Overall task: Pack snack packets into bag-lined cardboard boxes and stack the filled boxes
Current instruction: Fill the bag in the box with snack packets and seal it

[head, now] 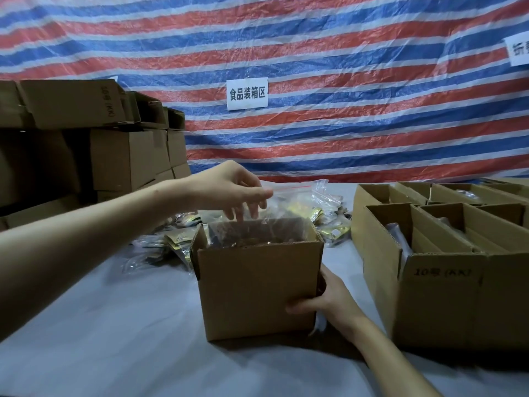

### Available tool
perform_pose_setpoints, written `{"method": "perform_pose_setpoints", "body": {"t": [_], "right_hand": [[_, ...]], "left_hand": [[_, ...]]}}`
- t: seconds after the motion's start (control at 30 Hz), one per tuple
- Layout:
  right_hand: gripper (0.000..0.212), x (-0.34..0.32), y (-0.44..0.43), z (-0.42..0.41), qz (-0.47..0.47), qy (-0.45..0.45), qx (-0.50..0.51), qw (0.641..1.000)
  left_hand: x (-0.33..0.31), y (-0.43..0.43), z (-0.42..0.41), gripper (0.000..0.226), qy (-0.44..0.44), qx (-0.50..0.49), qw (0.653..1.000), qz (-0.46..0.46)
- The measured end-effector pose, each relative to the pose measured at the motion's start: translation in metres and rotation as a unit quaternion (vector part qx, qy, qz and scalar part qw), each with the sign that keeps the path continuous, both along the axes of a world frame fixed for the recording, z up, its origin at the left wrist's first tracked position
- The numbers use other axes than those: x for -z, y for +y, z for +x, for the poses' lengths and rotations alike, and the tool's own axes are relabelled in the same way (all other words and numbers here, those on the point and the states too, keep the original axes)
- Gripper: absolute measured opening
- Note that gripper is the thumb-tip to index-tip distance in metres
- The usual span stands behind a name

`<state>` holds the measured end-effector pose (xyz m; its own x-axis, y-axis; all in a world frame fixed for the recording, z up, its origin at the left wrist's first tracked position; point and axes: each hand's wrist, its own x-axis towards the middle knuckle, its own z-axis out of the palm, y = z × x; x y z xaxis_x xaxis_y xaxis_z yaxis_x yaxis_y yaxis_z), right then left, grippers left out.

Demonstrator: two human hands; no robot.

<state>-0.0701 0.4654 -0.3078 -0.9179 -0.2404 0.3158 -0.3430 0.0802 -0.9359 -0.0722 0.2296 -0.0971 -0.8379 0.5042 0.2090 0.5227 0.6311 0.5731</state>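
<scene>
While the person works at a grey worktop (114, 325), a stack of shut brown boxes (123, 159) stands far on the left, piled up high. What is in them cannot be seen.

Next comes the left grip (229, 190), a bare hand that hangs over the middle box (257, 290). Its fingers point down, loosely bent, at the top edge of the clear bag (289, 204). I cannot tell if they pinch the bag or only brush it.

The clear bag stands up inside the middle box and pokes out above its rim, with a thin red line along its top. Through the bag, dark brown stuff shows inside the box. The middle box is open at the top and stands on the worktop, close to the person. Behind it lies a heap of snack packets (174, 243), shiny, some gold and some dark. They lie loose on the worktop with more clear bags mixed in.

The right grip (326, 302) holds the low right corner of the middle box. The thumb lies on the front wall and the fingers wrap round the side. So the box sits just left of that grip and right under the left one.

Far right stand open boxes (440, 299) in rows, touching each other. Some have something shiny and clear inside, too blurry to name. Behind everything hangs a red, blue and white striped sheet (343, 67) with a white sign (247, 94) on it.
</scene>
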Motion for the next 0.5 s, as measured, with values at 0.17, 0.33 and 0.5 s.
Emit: {"method": "perform_pose_setpoints", "body": {"t": [0.17,0.33,0.5], "right_hand": [[0.093,0.001,-0.001,-0.002,-0.007,-0.002,0.001,1.000],[0.090,0.000,-0.002,0.000,-0.007,-0.005,0.008,1.000],[0.090,0.000,-0.002,-0.001,-0.005,-0.007,0.007,1.000]], "left_hand": [[0.003,-0.006,-0.001,0.043,-0.104,-0.012,0.992,-0.071],[0.007,-0.008,-0.005,0.045,-0.154,0.010,0.987,-0.032],[0.010,-0.008,-0.009,0.037,-0.133,0.016,0.991,0.011]]}}
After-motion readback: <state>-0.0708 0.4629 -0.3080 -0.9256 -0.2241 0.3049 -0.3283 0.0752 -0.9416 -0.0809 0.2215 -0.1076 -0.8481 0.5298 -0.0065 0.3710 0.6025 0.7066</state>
